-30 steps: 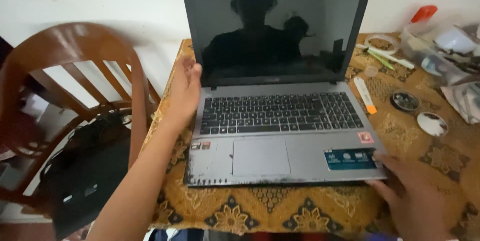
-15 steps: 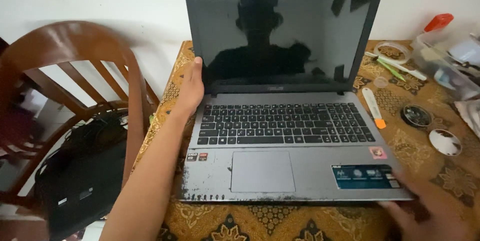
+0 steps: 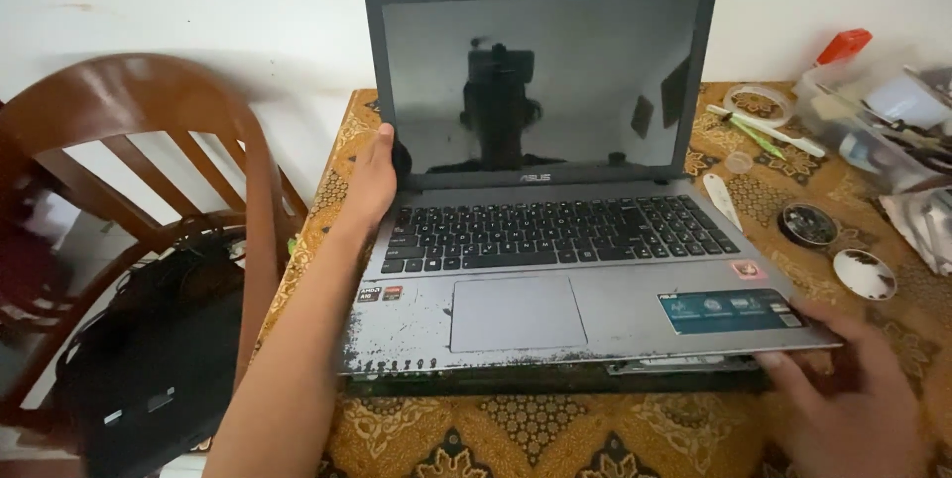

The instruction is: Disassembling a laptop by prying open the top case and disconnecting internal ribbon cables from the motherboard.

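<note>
Squarely in the middle of the table sits an open laptop (image 3: 555, 240), a grey slab with a black keyboard, a smooth touchpad and a dark glossy screen standing upright. Its palm rest is scuffed, the finish flaking off in black specks along the front and left edge, and the top shell at the front right looks lifted a little from the dark base beneath. The left hand (image 3: 372, 180) grasps the laptop's left side at the hinge, thumb on the screen's corner, the other fingers hidden behind. The right hand (image 3: 853, 394) lies at the front right corner, fingertips touching the edge just under the raised shell; whether it pinches that edge I cannot tell, as the hand is blurred and cut off by the frame. Under everything lies a tablecloth (image 3: 535, 438) of mustard yellow with a dark floral print. To the right, well apart from the laptop, rest a round dark lid (image 3: 808, 224), a small white dish (image 3: 865, 274), a ring of clear tape (image 3: 749, 101) and a clear plastic tub (image 3: 873, 126) of oddments, hard to make out. At the left stands a curved wooden chair (image 3: 188, 141) with a black bag (image 3: 159, 359) on its seat
</note>
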